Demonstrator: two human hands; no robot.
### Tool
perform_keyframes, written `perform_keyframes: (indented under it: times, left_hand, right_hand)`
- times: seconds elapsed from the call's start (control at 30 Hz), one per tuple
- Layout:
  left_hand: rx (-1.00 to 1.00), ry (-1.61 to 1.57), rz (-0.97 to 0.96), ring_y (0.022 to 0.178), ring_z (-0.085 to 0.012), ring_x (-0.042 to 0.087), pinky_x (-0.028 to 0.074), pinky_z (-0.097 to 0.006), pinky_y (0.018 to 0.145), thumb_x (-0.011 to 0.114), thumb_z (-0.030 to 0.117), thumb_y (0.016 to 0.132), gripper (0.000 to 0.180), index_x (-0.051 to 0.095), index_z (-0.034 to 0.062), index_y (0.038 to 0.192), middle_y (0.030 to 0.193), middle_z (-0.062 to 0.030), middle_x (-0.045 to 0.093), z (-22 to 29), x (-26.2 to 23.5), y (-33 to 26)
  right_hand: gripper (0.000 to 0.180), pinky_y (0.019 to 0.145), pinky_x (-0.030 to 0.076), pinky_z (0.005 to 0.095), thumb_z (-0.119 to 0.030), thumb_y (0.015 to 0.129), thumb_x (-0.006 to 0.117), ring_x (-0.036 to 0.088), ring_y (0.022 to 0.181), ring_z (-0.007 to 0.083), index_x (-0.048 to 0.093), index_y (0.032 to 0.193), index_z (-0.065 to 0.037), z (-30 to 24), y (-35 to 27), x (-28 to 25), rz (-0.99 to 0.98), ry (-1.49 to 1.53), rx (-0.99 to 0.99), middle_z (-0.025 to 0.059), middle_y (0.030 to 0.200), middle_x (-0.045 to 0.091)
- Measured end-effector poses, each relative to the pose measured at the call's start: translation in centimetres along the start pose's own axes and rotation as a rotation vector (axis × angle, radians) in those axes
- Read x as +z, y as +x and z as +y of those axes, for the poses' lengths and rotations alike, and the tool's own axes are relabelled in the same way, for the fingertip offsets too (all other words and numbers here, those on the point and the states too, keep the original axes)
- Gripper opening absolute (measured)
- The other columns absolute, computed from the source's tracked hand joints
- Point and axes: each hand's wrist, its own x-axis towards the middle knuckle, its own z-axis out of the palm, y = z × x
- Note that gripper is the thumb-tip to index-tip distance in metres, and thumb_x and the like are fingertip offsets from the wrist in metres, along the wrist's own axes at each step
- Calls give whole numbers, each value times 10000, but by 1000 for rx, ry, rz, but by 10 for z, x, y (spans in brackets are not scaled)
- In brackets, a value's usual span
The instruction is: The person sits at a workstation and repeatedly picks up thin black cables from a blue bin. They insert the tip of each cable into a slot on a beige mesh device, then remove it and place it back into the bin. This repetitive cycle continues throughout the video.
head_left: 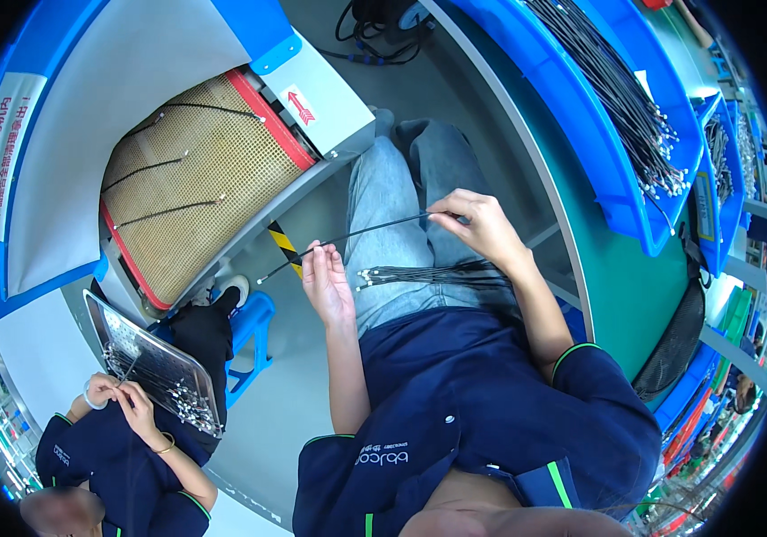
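A thin black cable (374,229) stretches between my two hands above my lap. My left hand (328,279) pinches it a short way from its pale-tipped end, palm turned up. Its other end is in the closed fingers of my right hand (480,225), which is higher and farther right. Across my thighs lies a bundle of similar black cables (437,275), with small light connectors at the left end; my right forearm hides the other end. Three more cables, one of them a black cable (164,212), rest apart on the tan mesh conveyor belt (240,159).
The belt runs out of a blue-and-white machine (88,134) at left. Blue bins full of cables, including a long blue bin (621,210), stand on the green bench (621,295) at right. At lower left, a co-worker handles parts over a metal tray (209,380), near a blue stool (253,336).
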Motion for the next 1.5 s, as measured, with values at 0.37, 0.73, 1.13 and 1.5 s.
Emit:
perform_keyframes:
  times: [0.37, 0.73, 1.13, 1.5]
  left_hand:
    - [14, 2, 5, 881, -142, 604, 519, -245, 805, 569, 77, 932, 160, 587, -16, 1060, 946, -80, 610, 5, 0, -1]
    - [-1, 19, 11, 879, -142, 604, 520, -245, 794, 580, 81, 926, 151, 595, -13, 1043, 957, -76, 611, 4, -3, 2]
    - [1, 71, -38, 862, -135, 617, 513, -246, 803, 574, 62, 924, 128, 605, -1, 1031, 949, -73, 628, 7, -5, 7]
    - [-50, 95, -83, 872, -132, 619, 517, -242, 808, 584, 77, 920, 148, 602, 17, 1055, 940, -68, 633, 9, 12, 13]
  right_hand:
    - [86, 559, 468, 268, -99, 800, 694, 600, 641, 160, 649, 843, -39, 2, 0, 6, 5, 40, -5, 65, 729, 608]
    - [114, 610, 492, 325, -113, 811, 666, 608, 679, 218, 608, 873, -36, 11, -4, 4, -77, 3, -69, 82, 779, 611]
    - [240, 705, 507, 331, -225, 747, 737, 617, 822, 222, 652, 901, -62, 3, 2, -8, 6, -128, -166, 57, 871, 637]
    - [134, 857, 466, 342, -169, 714, 747, 564, 965, 215, 670, 762, -71, -21, 36, 17, -116, -270, -358, 4, 1010, 627]
